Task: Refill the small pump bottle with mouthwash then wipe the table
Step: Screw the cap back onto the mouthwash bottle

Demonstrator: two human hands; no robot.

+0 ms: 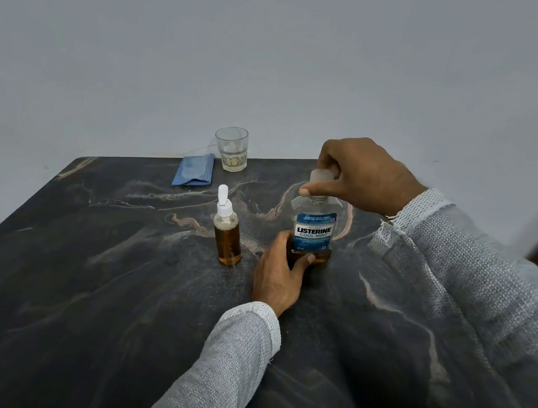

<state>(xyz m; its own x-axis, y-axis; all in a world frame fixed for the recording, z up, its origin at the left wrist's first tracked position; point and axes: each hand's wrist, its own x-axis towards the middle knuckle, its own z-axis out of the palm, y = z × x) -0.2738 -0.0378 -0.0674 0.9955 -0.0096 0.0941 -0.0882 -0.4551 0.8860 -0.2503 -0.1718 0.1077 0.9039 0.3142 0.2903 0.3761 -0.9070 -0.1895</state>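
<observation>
The mouthwash bottle [313, 227] stands upright on the dark marbled surface [77, 280], a little right of the middle of the view. Its blue label faces the camera and only a shallow band of amber liquid shows at its base. The left hand [280, 274] comes in from 6 o'clock and grips the bottle's lower part, fingers curled round the left side and the thumb pressed across the front just under the label. The right hand [361, 173] reaches in from 3 o'clock and sits on top of the bottle, its fingers and thumb pinched round the clear cap [321, 178]; whether the cap is seated on the neck or loose cannot be told.

The small pump bottle [228, 232] stands upright just beside the left hand at its 10 o'clock, apart from it and from the mouthwash bottle. It is nearly full of amber liquid with a foamy layer near the top, and its white pump head is on.

Further back, at 11 o'clock from the pump bottle, a folded blue cloth [195, 171] lies flat near the surface's far edge. A clear drinking glass [232, 148] stands just beside the cloth on its right.
</observation>
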